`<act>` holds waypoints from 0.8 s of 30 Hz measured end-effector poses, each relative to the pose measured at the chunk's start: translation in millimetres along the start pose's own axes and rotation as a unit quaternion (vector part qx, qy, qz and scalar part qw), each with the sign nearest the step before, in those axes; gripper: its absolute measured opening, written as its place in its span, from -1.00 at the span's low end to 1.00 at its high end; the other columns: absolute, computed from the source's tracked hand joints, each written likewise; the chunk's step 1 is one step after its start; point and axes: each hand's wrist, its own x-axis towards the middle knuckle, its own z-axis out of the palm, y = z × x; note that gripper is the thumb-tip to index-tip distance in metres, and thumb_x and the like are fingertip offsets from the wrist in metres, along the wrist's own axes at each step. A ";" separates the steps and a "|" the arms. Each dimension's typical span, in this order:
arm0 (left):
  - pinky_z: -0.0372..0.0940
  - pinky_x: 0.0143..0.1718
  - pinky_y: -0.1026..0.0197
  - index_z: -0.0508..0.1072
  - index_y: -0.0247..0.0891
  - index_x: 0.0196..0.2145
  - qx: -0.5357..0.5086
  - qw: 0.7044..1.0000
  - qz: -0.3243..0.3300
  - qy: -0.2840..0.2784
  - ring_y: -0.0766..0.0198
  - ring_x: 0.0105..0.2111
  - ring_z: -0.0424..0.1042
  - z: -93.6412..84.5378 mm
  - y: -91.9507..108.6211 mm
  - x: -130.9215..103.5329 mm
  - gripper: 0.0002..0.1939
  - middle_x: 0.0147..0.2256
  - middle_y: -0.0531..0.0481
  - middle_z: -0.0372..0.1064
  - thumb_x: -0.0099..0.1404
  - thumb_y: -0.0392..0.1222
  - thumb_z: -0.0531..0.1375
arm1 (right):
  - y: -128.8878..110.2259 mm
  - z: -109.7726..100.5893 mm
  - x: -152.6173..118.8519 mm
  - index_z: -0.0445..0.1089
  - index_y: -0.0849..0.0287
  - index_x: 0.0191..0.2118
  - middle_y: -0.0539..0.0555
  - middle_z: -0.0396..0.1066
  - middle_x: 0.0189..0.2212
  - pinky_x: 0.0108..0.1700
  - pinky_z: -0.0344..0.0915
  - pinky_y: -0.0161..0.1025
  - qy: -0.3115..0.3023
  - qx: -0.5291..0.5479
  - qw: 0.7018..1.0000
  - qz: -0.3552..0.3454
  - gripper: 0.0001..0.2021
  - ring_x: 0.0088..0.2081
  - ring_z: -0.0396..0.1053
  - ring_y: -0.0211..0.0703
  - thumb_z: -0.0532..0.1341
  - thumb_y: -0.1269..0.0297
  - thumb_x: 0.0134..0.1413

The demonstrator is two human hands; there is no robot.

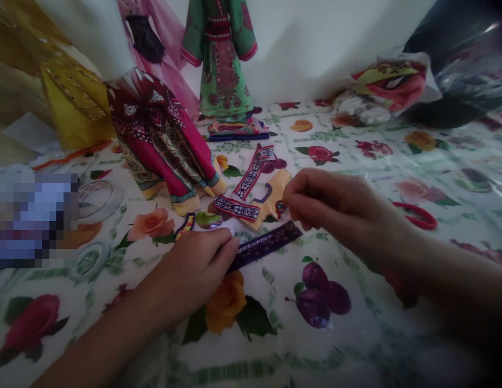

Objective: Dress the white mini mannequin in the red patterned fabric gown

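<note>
A dark purple strip with shiny dots (pixel 270 243) lies slantwise low in the middle. My left hand (pixel 208 256) is closed on its left end, thumb on top. Above the strip's right end is my right hand (pixel 319 202), its fingers pinched together; what they hold, if anything, is too small to make out. Beside those fingertips lies a yellowish fabric piece (pixel 270 199). Two patterned trim pieces, one upright (pixel 251 175) and one flatter (pixel 235 208), rest just behind the strip. A small yellow and red piece (pixel 185 226) shows behind my left hand.
Doll figures in maroon trousers (pixel 165 134) and a green dress (pixel 226 70) stand at the back. Tape rolls (pixel 89 260) lie left, a red ring (pixel 416 215) right. A bag with cloth (pixel 390 89) sits back right on the floral tablecloth (pixel 153 323).
</note>
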 end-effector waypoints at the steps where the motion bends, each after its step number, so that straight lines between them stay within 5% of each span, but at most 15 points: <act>1: 0.03 -0.50 0.21 0.18 -0.23 -0.55 -0.009 1.000 -0.001 0.000 0.34 -0.55 0.21 -1.4 -0.3 0.5 -0.57 -0.59 0.09 0.22 0.43 0.02 -0.06 | 0.3 4.0 0.0 0.32 0.12 -0.32 -0.01 0.33 -0.50 -0.46 0.09 -0.26 -0.025 -0.010 1.000 -0.012 -0.82 -0.49 0.23 -0.24 0.11 0.18 0.29; 7: 0.09 -0.51 0.25 0.39 -0.23 -0.49 -0.039 0.999 -0.010 -0.013 0.32 -0.53 0.25 -8.8 0.6 3.4 -0.56 -0.58 0.08 0.30 0.41 0.04 -0.05 | 9.2 30.6 5.2 0.35 0.17 -0.30 -0.01 0.38 -0.43 -0.35 0.12 -0.30 -0.127 -0.063 0.985 -0.095 -0.87 -0.42 0.26 -0.27 0.09 0.35 0.26; 24: 0.05 -0.53 0.27 0.38 -0.24 -0.54 -0.017 0.999 -0.027 -0.012 0.34 -0.56 0.24 -9.8 1.2 4.7 -0.59 -0.61 0.09 0.28 0.36 0.03 0.01 | 12.2 55.4 7.1 0.25 0.20 -0.40 -0.01 0.31 -0.46 -0.38 0.01 -0.29 -0.067 -0.164 0.980 -0.091 -0.83 -0.46 0.19 -0.29 0.16 0.32 0.23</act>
